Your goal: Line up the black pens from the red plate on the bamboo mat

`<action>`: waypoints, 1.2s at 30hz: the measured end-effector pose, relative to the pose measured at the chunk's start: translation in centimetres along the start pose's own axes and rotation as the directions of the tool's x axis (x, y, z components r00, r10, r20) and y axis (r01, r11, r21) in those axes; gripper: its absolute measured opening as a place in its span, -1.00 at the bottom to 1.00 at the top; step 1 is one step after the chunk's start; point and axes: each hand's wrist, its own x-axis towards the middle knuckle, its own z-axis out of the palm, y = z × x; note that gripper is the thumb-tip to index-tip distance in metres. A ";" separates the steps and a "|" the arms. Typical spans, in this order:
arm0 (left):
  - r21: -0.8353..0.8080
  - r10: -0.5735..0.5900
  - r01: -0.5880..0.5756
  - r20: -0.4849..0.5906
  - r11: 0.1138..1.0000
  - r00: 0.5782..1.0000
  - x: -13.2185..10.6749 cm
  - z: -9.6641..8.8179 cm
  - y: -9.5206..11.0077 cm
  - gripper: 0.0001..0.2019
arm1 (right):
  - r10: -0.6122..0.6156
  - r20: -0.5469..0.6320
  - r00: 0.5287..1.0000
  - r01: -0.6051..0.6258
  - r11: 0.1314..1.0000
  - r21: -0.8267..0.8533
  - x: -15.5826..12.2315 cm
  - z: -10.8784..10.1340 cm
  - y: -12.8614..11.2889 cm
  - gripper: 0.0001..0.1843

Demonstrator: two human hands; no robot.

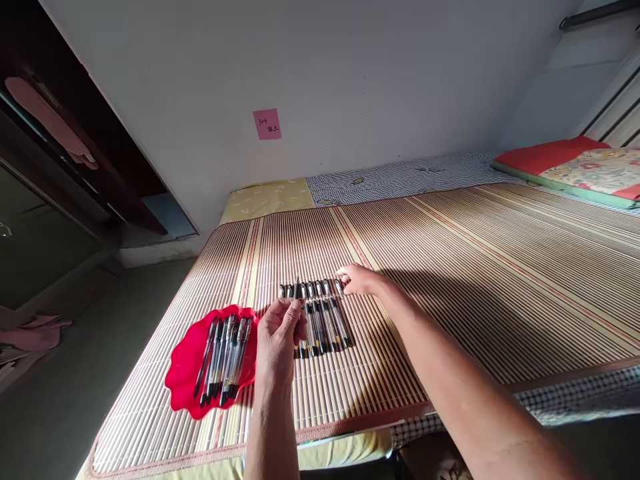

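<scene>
My left hand pinches a pen without its cap, the tip pointing up and away from me. Beyond it, a row of black pen caps lies on the bamboo mat. My right hand is at the row's right end, its fingers closed around a pen cap; the grip is partly hidden. Below the caps, uncapped clear pens with black ends lie side by side; my left hand covers some of them. To the left, a red scalloped plate holds several capped pens.
The mat covers a bed beside a white wall with a pink note. Folded red and floral bedding lies at the far right. A dark doorway and grey floor are on the left.
</scene>
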 end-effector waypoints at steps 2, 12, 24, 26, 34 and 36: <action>0.006 -0.005 0.005 0.004 1.000 1.000 0.1 -0.1 -0.1 -0.64 | -0.020 0.061 0.998 0.022 0.999 -0.031 -0.1 -0.5 -0.3 -0.30; 0.022 0.002 -0.002 -0.001 1.000 1.000 0.1 -0.2 -0.2 -0.65 | -0.022 0.111 0.994 0.035 0.992 -0.119 -0.5 0.1 -1.4 -0.32; 0.041 -0.007 0.007 -0.004 0.999 1.000 -0.2 0.4 -0.1 -0.62 | -0.011 0.069 0.998 0.011 1.000 -0.001 -0.1 0.6 -0.9 -0.33; 0.041 -0.013 0.013 -0.001 0.999 1.000 -0.1 0.5 -0.2 -0.62 | -0.005 0.052 0.999 0.004 0.999 0.037 -0.2 0.5 -0.5 -0.26; 0.055 0.041 -0.038 -0.043 0.998 0.998 0.2 0.7 -1.5 -0.62 | -0.111 -0.218 0.970 0.218 0.797 0.564 -4.6 0.0 -3.7 -0.71; 0.064 0.074 -0.070 -0.063 0.996 0.995 0.2 0.9 -1.8 -0.63 | -0.208 -0.221 0.953 0.303 0.635 0.710 -6.3 0.5 -5.8 -0.69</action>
